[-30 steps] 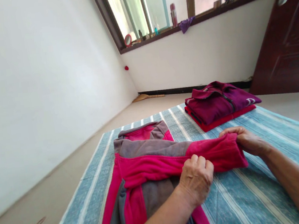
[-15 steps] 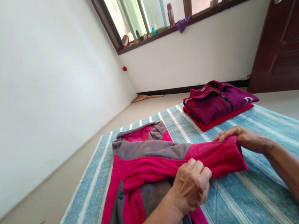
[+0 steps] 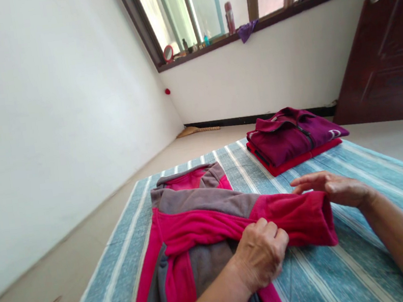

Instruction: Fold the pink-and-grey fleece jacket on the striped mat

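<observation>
A pink and grey jacket (image 3: 200, 225) lies on a blue striped bedspread (image 3: 120, 253), one sleeve laid across its upper body and reaching out to the right. My left hand (image 3: 263, 252) is closed on the lower edge of that sleeve, knuckles up. Beside the sleeve's cuff, my right hand (image 3: 340, 189) is open, with its fingers stretched out to the left just above the upper edge. Whether its fingertips touch the fabric I cannot tell. The jacket's lower part runs out of view under my left forearm.
A folded purple jacket (image 3: 284, 145) rests on a folded red garment (image 3: 281, 167) at the bed's far right. Beyond the bed are a broom (image 3: 195, 130) on the floor, a windowsill with small items, and a dark red door (image 3: 386, 62). A white wall stands at left.
My right hand has let go of the sleeve's cuff and drawn slightly away, its fingers straightening. The cuff has sunk a little lower. My left hand keeps its grip, shifted slightly right.
</observation>
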Available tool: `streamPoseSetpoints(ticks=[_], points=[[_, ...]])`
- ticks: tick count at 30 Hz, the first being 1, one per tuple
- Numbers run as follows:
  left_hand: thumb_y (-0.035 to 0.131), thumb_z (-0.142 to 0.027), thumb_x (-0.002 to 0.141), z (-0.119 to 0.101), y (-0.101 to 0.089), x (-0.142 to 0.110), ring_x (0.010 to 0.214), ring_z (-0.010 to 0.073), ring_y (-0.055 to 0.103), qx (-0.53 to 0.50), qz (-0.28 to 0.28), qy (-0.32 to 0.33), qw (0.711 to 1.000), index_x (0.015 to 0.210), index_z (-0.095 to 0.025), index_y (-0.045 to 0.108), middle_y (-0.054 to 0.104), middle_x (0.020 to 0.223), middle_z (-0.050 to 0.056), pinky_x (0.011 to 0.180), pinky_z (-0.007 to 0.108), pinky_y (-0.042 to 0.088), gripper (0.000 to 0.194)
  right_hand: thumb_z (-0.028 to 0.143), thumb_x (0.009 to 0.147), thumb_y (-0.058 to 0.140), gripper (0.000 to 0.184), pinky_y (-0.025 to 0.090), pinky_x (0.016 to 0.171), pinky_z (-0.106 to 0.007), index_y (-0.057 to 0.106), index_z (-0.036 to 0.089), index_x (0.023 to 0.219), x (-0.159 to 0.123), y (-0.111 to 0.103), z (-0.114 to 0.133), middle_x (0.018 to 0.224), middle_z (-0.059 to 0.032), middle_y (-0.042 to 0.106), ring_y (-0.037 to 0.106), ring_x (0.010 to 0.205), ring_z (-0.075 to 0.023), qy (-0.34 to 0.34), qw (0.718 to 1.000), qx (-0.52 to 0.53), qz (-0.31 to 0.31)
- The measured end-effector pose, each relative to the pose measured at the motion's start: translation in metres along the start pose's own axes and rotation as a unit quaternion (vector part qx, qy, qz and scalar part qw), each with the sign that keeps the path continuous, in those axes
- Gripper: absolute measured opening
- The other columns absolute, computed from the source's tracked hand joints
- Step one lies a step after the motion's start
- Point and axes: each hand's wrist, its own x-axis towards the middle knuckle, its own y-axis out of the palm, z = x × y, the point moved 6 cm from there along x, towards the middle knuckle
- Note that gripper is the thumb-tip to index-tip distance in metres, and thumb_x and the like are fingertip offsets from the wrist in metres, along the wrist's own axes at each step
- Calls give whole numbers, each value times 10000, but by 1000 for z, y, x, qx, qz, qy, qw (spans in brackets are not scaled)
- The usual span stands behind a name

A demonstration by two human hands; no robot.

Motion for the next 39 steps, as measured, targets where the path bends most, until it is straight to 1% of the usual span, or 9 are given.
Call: streamPoseSetpoints(ticks=[4,10,12,16,20,25,29,35,39], points=[[492,-180,876,-3,-1,4,748,199,520,9,5,10,1000,827,-181,520,565,812,35,585,306,430,56,526,751,697,555,483,706,-283,662,120,1127,7,-5,-12,858,-94,705,643,744,-181,74,992,-82,-67],[592,-333,845,4,-12,2,740,172,545,-72,49,53,995,788,-187,565,598,821,28,615,276,444,159,238,640,779,642,363,515,-199,579,173,1247,10,0,-9,749,8,634,523,593,-96,83,991,-98,-33],[540,-327,886,30,-21,6,787,162,573,-109,33,7,993,822,-185,598,622,842,32,694,261,461,166,198,625,769,627,369,527,-191,590,183,1225,8,1,-7,790,3,647,538,618,-93,83,994,-72,-23],[438,-146,882,112,-27,16,940,199,601,-60,31,-190,979,970,-170,639,649,991,82,830,300,474,220,167,602,769,561,393,550,-185,627,176,1145,8,8,-7,862,-21,686,580,653,-98,93,995,-33,11],[546,-106,746,153,-16,27,913,220,631,-65,79,-203,974,901,-201,686,685,924,58,822,308,489,229,189,593,783,524,420,589,-201,648,168,1099,7,14,-6,900,-41,703,616,700,-122,101,994,-15,33],[569,-99,672,165,-2,36,843,234,651,-85,106,-212,968,687,-198,692,689,759,47,727,288,489,158,296,630,797,612,444,621,-231,610,160,1197,9,7,-9,889,-49,701,627,732,-152,109,991,-73,-10],[536,-110,717,172,1,35,790,197,646,-101,76,-235,964,739,-181,698,689,768,38,699,258,474,178,405,656,778,471,414,529,-223,689,113,1014,10,2,-9,720,-48,687,603,623,-154,146,967,-201,-48],[493,-138,791,170,4,24,831,201,643,-109,31,-265,957,821,-172,677,696,839,54,757,279,470,190,297,670,725,449,499,595,-280,657,198,1102,-3,34,37,904,-55,720,664,762,-231,103,964,-244,-27],[469,-145,826,168,8,17,863,207,647,-107,14,-293,950,873,-170,657,693,867,64,775,291,476,196,112,553,659,318,418,469,-224,695,180,862,-4,33,32,679,-13,677,609,582,-174,146,913,-375,-65]])
